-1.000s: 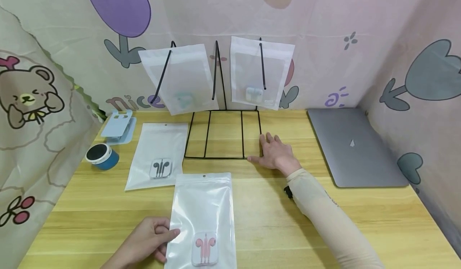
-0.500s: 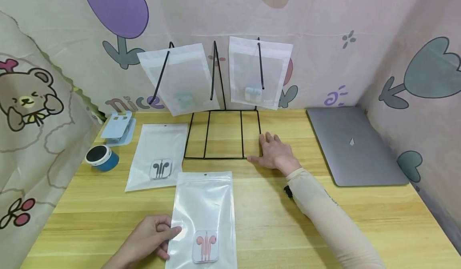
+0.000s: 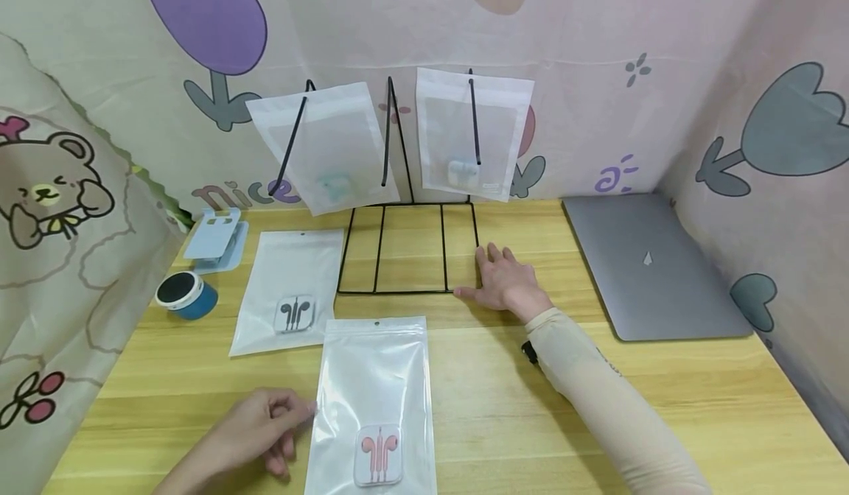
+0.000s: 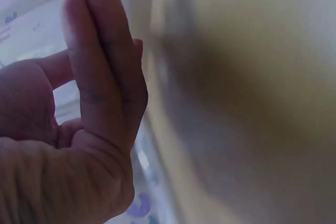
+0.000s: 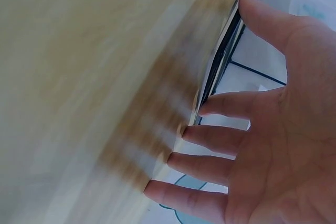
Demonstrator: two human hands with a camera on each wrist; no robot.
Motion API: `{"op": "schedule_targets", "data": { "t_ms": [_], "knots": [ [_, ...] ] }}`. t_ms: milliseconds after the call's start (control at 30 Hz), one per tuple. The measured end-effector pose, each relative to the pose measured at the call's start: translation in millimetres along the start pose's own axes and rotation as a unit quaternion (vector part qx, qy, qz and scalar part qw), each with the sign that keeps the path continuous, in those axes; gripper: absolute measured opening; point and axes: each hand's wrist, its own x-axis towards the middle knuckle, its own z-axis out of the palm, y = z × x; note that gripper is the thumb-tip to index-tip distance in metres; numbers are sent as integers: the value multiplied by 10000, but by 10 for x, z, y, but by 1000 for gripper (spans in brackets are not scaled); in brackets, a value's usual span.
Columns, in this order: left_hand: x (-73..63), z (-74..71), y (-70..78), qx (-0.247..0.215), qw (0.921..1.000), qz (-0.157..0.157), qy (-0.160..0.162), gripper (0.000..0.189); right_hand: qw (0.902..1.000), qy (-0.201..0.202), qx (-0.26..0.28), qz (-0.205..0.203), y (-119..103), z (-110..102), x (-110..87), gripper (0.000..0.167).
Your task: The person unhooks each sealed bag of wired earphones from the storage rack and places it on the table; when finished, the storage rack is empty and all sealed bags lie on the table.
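Observation:
A white zip bag (image 3: 374,362) with pink wired earphones (image 3: 379,454) in a clear square case lies at the front of the table. My left hand (image 3: 261,429) is just left of it, thumb tip at the bag's edge; whether it touches is hard to tell. In the left wrist view the left fingers (image 4: 100,66) look fairly straight and grip nothing. My right hand (image 3: 507,281), fingers spread, rests at the front right corner of a black wire rack (image 3: 411,292). In the right wrist view its fingertips (image 5: 212,106) meet the rack and table.
Two frosted bags hang on the rack's outer hooks, a left bag (image 3: 325,141) and a right bag (image 3: 474,127). A bag with black earphones (image 3: 285,267) lies left of the rack. A blue phone stand (image 3: 215,237), blue round jar (image 3: 189,296) and grey laptop (image 3: 653,274) stand around.
My left hand has let go of the bag's left edge and drawn slightly left. The right hand has stayed at the rack's corner. The view has shifted a little.

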Motion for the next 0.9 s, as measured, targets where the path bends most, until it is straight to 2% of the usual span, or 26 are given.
{"op": "schedule_targets", "data": {
  "t_ms": [200, 300, 367, 533, 733, 900],
  "knots": [
    [67, -332, 209, 120, 9979, 126, 625, 42, 10000, -7, 16, 12, -6, -8, -7, 100],
    [160, -485, 316, 232, 9948, 189, 975, 46, 10000, -21, 27, 8, -5, -6, -6, 100],
    [243, -575, 394, 273, 9910, 356, 1261, 46, 10000, -8, 11, 14, -5, -4, -6, 100],
    [492, -762, 614, 526, 9720, 848, 2128, 51, 10000, 24, -9, 18, -4, 10, -6, 101],
    [840, -938, 864, 640, 9534, 1193, 2696, 55, 10000, 1, -29, -21, -9, 18, -13, 102],
    [1142, -1125, 1041, 827, 9248, 1259, 3495, 61, 10000, 32, -40, -24, -13, 10, -3, 101]
  ]
}}
